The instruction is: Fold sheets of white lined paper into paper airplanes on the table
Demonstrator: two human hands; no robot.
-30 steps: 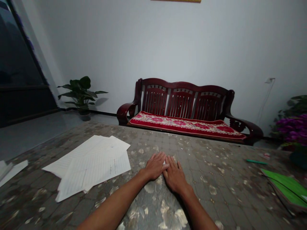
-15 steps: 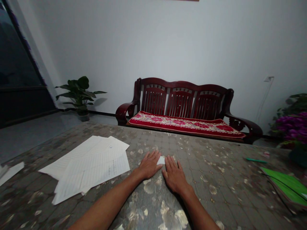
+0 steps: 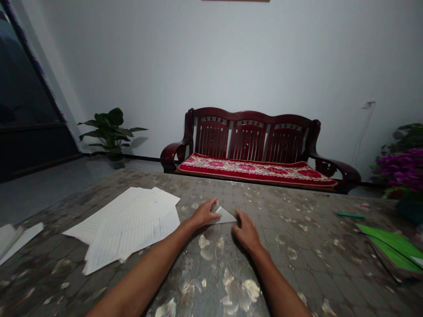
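Observation:
A folded white paper triangle (image 3: 224, 217) lies on the mottled grey tabletop (image 3: 280, 246) between my hands. My left hand (image 3: 205, 214) has curled fingers resting on the triangle's left part, and I cannot tell whether it grips the paper. My right hand (image 3: 246, 231) is nearest the triangle's right tip, with its fingers apart and holding nothing. To the left of my left forearm lies a loose stack of ruled white sheets (image 3: 128, 224).
A green notebook (image 3: 390, 251) and a green pen (image 3: 350, 215) lie at the table's right. More white paper (image 3: 20, 237) sits at the left edge. Beyond the far edge stand a red-cushioned wooden bench (image 3: 251, 149), a potted plant (image 3: 110, 134) and purple flowers (image 3: 403, 167).
The small white paper between my hands now shows as a larger triangle. My hands have moved apart, and my left fingers have curled onto it.

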